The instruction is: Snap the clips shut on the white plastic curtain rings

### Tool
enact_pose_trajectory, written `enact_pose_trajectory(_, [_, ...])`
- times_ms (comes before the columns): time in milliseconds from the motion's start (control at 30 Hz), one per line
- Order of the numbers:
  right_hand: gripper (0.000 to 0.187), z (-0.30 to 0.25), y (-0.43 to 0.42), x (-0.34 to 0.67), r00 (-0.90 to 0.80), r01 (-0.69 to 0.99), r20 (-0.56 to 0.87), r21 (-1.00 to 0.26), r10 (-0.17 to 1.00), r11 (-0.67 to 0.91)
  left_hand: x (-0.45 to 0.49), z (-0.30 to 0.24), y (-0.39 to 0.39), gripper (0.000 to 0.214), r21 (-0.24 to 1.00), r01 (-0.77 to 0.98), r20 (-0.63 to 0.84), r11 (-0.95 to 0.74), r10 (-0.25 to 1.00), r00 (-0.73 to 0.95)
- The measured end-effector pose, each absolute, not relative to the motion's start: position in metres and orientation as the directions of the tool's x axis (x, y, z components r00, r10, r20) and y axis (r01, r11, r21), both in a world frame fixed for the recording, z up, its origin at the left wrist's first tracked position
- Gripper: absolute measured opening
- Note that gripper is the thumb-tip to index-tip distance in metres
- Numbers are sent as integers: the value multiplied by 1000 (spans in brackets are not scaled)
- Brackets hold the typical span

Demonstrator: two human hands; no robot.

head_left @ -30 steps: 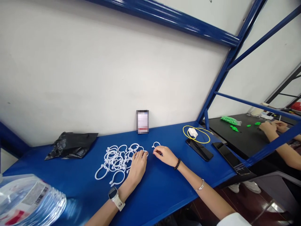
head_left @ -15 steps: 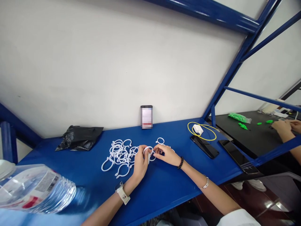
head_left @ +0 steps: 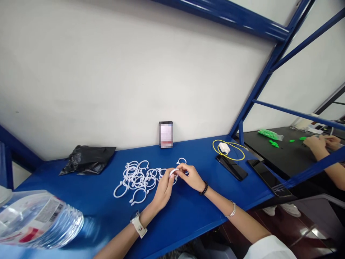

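fingers [head_left: 166,175] of my left hand [head_left: 162,189] pinching a white ring [head_left: 174,171], those of my right hand [head_left: 192,177] closed on its right end, held over the table [head_left: 188,219], other rings [head_left: 138,178] heaped at left

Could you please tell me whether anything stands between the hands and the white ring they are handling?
Nothing visible does: the left hand holds the white ring, and the right hand has its fingertips at it. The pile of rings lies left of both hands.
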State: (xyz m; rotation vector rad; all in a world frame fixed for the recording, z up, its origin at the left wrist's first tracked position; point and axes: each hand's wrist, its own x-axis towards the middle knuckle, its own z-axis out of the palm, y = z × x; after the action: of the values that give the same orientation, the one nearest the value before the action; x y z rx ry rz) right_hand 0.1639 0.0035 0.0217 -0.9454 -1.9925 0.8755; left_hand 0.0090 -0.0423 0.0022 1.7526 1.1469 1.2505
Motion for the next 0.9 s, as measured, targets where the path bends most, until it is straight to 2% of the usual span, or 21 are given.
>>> enact_pose_trajectory(100, [37, 23, 8, 167, -354, 296, 340, -843, 871, 449, 7, -1, -38, 27, 897, 256, 337, -359, 933, 127])
enact_pose_trajectory(200, [43, 23, 18, 174, -234, 220, 319, -903, 918, 370, -1, -3, -29, 22, 901, 271, 360, -339, 932, -34])
enact_pose_trajectory(300, [48, 23, 24, 180, -202, 191, 287, -926, 937, 325, -12, -3, -22, 20, 860, 415, 401, -297, 896, -189])
enact_pose_trajectory(367, [48, 23, 23, 179, -228, 183, 265, -934, 937, 308, -16, -2, -20, 19, 787, 554, 449, -272, 868, -211])
enact_pose_trajectory(467, [46, 20, 18, 175, -303, 156, 232, -945, 924, 288, -15, 0, -23, 19, 663, 700, 526, -264, 830, -186])
enact_pose_trajectory(567, [45, 15, 15, 170, -362, 129, 207, -954, 909, 269, -8, 5, -31, 19, 623, 672, 574, -400, 817, -46])
enact_pose_trajectory(633, [44, 12, 15, 168, -359, 108, 203, -961, 911, 256, -1, 7, -37, 20, 643, 583, 564, -497, 822, 79])
enact_pose_trajectory(700, [41, 11, 15, 167, -344, 105, 204, -962, 917, 253, 4, 9, -41, 23, 679, 516, 532, -522, 834, 144])
enact_pose_trajectory(900, [37, 15, 9, 165, -362, 171, 240, -933, 901, 318, 10, 4, -40, 23, 750, 436, 475, -497, 864, 166])
